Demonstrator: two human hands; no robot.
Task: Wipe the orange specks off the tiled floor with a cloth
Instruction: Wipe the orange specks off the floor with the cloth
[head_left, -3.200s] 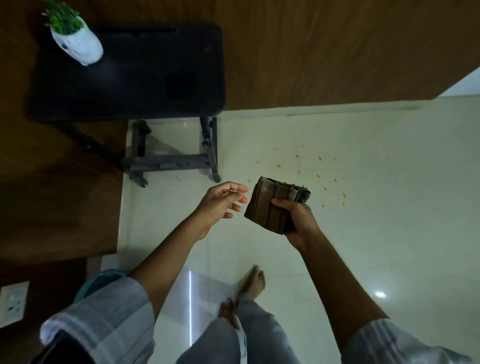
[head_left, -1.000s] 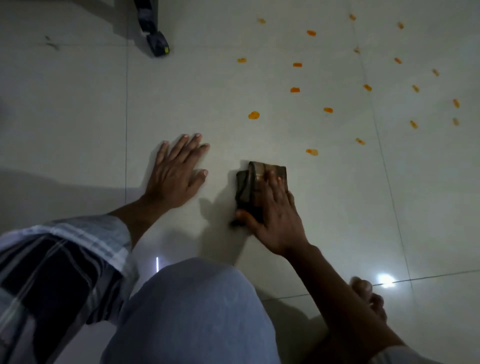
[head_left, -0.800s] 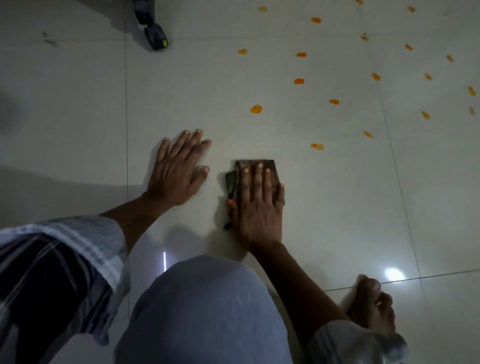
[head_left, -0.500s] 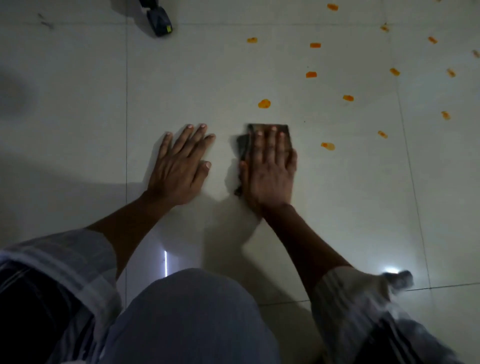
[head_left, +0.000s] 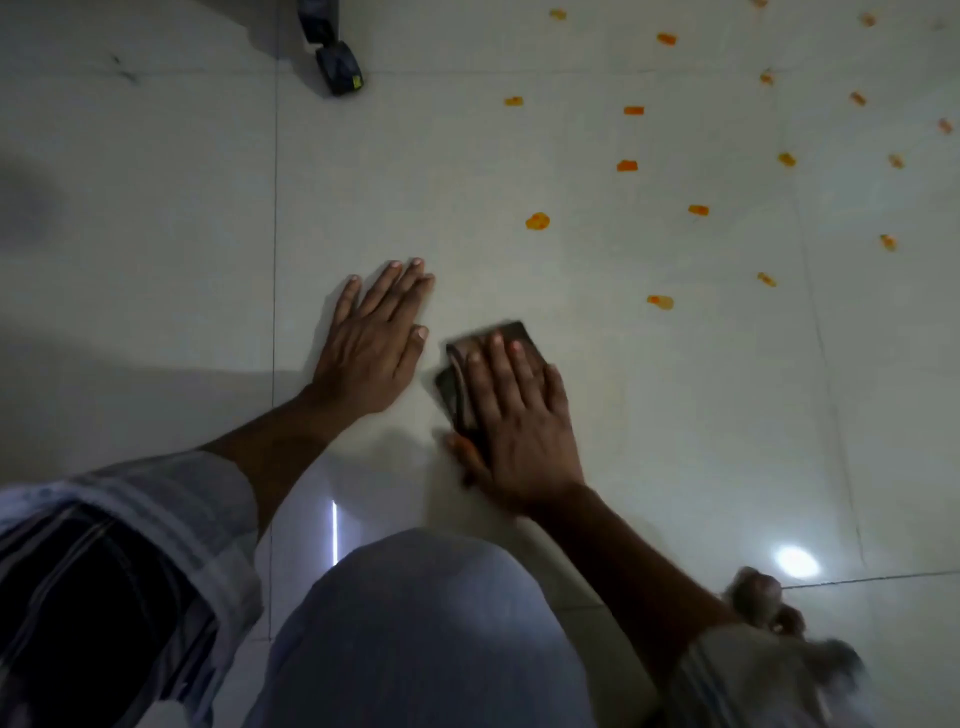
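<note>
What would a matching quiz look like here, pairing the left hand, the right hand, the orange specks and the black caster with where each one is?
Column A:
1. left hand
2. right hand
3. orange specks
4. black caster

Column B:
a. scattered on the tiles, upper right
b. top of the view, near a grout line
c. flat on bare floor
d. pressing on the folded cloth

Pairs: 1-c, 2-d, 3-a, 4-b

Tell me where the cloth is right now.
The folded brown cloth lies flat on the tiled floor at the middle of the head view, pressed under the right hand, just right of the left hand.
</note>
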